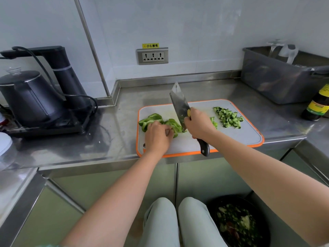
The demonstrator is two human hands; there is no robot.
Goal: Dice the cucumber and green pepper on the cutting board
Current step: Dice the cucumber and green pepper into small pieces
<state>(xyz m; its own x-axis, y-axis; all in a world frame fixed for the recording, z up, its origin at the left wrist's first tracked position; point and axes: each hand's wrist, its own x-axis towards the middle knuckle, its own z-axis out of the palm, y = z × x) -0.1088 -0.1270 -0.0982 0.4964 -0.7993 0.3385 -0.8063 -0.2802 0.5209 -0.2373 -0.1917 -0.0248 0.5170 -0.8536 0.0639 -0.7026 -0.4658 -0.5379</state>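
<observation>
On the white cutting board (240,136) with the orange rim, at its left end, I see the green pepper (153,118). It is shiny and bright green, cut into wide, bent strips that lie in a loose heap. The left hand (157,138) sits on the near side of that heap, fingers curled down, holding the strips still. Just to its right the knife (179,104), a big flat one, has its edge down on the strips and its tip pointing far and up. The right hand (197,124) is wrapped tight round the dark handle. Right of that hand is a small pile of pepper bits (214,122), and then a bigger pile of cucumber cubes (228,117), pale with dark green skin.

Far to the right, a grey tub (277,81) stands on the steel counter (71,148). Something white and shiny sticks up out of it. On the floor, near right, a black bin (238,223) holds green and pale scraps.

The dark shapes behind the tub wall are too dim for me to tell. My left hand hides part of the pepper, and the dark bottle (318,104) is cut off by the right edge.
</observation>
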